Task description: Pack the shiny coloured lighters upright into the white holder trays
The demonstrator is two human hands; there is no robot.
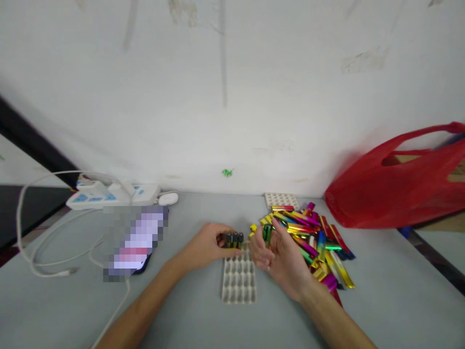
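My left hand [209, 246] is closed around three short dark cylinders [235, 238] with pale round marks on their ends; they look like small batteries. It is over the far end of a pale tray [240, 286] with rows of hollows. My right hand [279, 257], palm turned up, is to the right of the tray. Its curled fingers hold shiny green tubes [268, 233]. Just beyond it and to its right lies a loose pile of shiny foil-coloured tubes and strips [308, 228] in gold, red, purple, blue and green.
Against the wall rests a second pale tray [281, 200]. A red plastic bag [395, 179] stands at the right. On the left are a phone [140, 242] with a blurred screen, a white power strip [112, 195] and looping white cables [36, 264].
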